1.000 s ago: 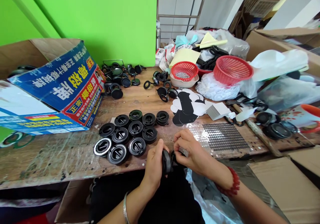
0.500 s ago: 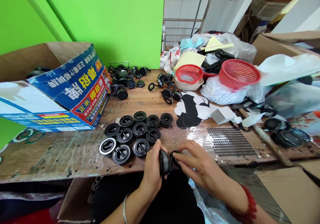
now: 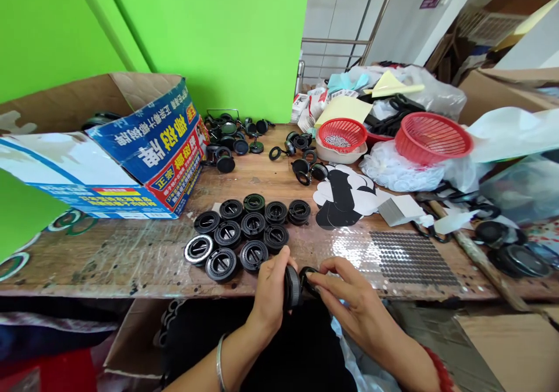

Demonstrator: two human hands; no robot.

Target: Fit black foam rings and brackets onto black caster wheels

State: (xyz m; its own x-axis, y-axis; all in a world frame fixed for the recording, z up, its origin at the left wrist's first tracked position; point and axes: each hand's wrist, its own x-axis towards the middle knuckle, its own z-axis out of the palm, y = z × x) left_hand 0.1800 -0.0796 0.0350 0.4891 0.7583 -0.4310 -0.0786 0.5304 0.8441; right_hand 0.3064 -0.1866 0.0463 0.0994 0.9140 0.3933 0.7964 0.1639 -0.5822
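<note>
My left hand (image 3: 267, 296) is closed around a black round part with a ridged rim (image 3: 293, 288), held on edge just over the table's front edge. Against it sits a smaller black ring-like piece (image 3: 308, 280), pinched by the fingertips of my right hand (image 3: 354, 294). Whether the two pieces are joined cannot be made out, as fingers cover part of them. Just beyond my left hand stands a cluster of black round cases (image 3: 227, 233) with slotted faces; one near the front left has a silvery rim (image 3: 198, 249).
A blue printed cardboard box (image 3: 144, 147) stands at the left. Black swivel-like round parts (image 3: 227, 141) lie at the back. Red baskets (image 3: 432, 138), black and white paper cutouts (image 3: 345, 197), a sheet of small dots (image 3: 413, 258) and a wooden stick (image 3: 480, 258) are on the right.
The camera view has shifted, so the table and its objects appear farther right. Both hands keep the same hold, with the right fingertips slightly shifted on the ring-like piece.
</note>
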